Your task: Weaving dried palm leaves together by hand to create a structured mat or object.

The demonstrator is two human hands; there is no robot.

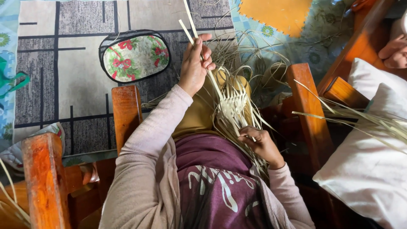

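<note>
A small woven mat of pale dried leaf strips point(232, 108) rests on my lap, with loose strip ends fanning out around it. My left hand point(196, 63) is raised above it, fingers shut on two long strips point(188, 23) that it pulls up and away. My right hand point(259, 142) pinches the near edge of the weave, holding it down against my thigh.
I sit in a wooden chair with orange armrests point(126, 110) point(304, 97). A floral oval cushion point(135, 56) lies on the grey patterned rug point(63, 76). White pillows point(373, 157) and more loose strips point(360, 116) are at right. Leaf scraps litter the floor ahead.
</note>
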